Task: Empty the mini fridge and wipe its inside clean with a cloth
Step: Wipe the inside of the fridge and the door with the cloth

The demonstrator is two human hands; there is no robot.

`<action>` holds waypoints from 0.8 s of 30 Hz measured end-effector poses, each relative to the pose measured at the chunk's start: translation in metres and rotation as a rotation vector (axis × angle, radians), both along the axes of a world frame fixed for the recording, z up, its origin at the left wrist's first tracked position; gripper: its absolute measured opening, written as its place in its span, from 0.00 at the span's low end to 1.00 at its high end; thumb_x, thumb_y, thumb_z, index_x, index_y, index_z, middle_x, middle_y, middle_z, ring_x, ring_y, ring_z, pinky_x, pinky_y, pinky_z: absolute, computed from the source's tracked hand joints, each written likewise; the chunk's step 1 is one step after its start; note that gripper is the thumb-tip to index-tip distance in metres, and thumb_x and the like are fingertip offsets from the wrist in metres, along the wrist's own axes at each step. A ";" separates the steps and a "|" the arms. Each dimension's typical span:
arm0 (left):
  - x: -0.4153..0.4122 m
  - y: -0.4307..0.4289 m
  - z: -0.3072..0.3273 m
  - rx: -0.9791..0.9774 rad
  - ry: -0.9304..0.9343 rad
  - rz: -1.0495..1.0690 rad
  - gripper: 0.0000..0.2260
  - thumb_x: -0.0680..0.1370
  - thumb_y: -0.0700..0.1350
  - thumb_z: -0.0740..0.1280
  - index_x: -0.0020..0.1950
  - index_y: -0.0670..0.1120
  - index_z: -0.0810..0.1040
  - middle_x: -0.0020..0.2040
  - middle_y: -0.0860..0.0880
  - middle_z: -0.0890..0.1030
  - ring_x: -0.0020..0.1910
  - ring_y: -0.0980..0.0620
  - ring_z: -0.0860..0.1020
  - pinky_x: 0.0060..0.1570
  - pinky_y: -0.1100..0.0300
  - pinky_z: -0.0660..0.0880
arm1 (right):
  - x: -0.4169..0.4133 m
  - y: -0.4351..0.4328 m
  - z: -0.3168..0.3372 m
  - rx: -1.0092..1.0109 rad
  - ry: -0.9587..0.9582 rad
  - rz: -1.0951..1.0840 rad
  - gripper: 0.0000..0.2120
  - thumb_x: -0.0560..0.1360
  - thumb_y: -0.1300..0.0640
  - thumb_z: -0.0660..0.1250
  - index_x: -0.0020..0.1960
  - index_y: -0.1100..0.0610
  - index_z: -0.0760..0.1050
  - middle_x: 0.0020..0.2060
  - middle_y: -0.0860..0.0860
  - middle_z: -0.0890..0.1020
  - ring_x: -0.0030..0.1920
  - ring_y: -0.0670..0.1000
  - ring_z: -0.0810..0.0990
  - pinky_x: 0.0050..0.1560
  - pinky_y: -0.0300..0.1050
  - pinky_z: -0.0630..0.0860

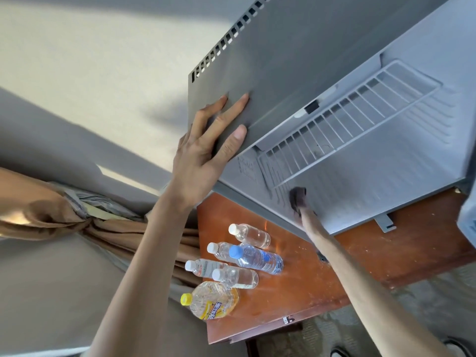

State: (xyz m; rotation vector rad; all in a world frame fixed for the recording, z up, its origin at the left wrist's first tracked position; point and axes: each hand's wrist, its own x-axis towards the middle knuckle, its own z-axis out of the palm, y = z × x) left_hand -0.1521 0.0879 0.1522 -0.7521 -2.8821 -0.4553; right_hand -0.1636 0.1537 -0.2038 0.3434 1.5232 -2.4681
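Observation:
The grey mini fridge [296,60] stands on a reddish wooden table [360,258] with its door open. My left hand [206,155] rests flat on the fridge's outer panel, fingers straight, thumb along the front edge. My right arm reaches into the cabinet, where my right hand [304,211] holds a dark cloth [297,195] against the inner surface below the white wire shelf [347,124]. The cloth hides most of its fingers. Nothing else shows inside the fridge.
Several water bottles [247,256] and a yellow-capped drink bottle [213,300] stand on the table near its left edge. The fridge door [467,225] shows at the right border. A brown tied curtain [116,228] hangs left. Carpet [425,300] lies beyond the table.

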 end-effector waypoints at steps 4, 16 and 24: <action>0.000 -0.001 -0.001 0.010 0.016 -0.013 0.23 0.83 0.64 0.56 0.79 0.66 0.68 0.78 0.59 0.68 0.81 0.63 0.63 0.82 0.47 0.62 | -0.029 0.008 0.019 0.155 0.022 0.061 0.29 0.77 0.26 0.46 0.73 0.35 0.63 0.66 0.37 0.75 0.70 0.48 0.72 0.75 0.57 0.58; -0.002 -0.004 -0.003 0.062 -0.007 -0.021 0.24 0.82 0.65 0.58 0.78 0.65 0.71 0.79 0.60 0.69 0.81 0.64 0.63 0.82 0.50 0.60 | 0.032 0.005 0.068 0.203 0.105 -0.054 0.31 0.77 0.31 0.50 0.76 0.43 0.62 0.75 0.48 0.69 0.76 0.52 0.66 0.76 0.61 0.60; -0.001 -0.004 -0.004 0.063 0.013 -0.023 0.23 0.83 0.65 0.58 0.78 0.65 0.71 0.78 0.59 0.69 0.81 0.63 0.63 0.82 0.51 0.59 | 0.035 0.012 0.095 0.102 0.166 -0.075 0.20 0.85 0.47 0.51 0.72 0.52 0.68 0.57 0.52 0.80 0.54 0.36 0.78 0.61 0.38 0.72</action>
